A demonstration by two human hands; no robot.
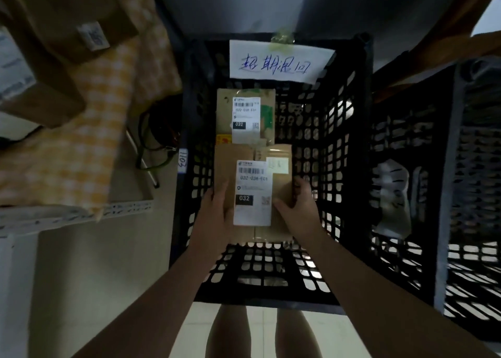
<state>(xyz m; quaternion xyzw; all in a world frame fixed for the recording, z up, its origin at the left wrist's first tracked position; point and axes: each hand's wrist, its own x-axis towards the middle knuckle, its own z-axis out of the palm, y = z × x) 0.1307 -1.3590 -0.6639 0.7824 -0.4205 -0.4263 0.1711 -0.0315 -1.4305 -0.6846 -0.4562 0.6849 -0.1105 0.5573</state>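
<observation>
A brown cardboard parcel (282, 168) with a white shipping label sits low inside a black plastic crate (341, 130). My left hand (214, 216) grips its left edge, thumb lying across the top. My right hand (298, 206) grips its right edge, thumb on the top face. A second labelled cardboard parcel (225, 113) lies on the crate floor just beyond it. A white paper sign (279, 59) with blue handwriting is taped to the crate's far wall.
A second black crate (444, 195) stands to the right. On the left, a shelf holds cardboard boxes (54, 46) on a yellow checked cloth (89, 130), with a white perforated shelf rail (81, 214) below. Cables (151, 140) hang beside the crate. Pale tiled floor lies below.
</observation>
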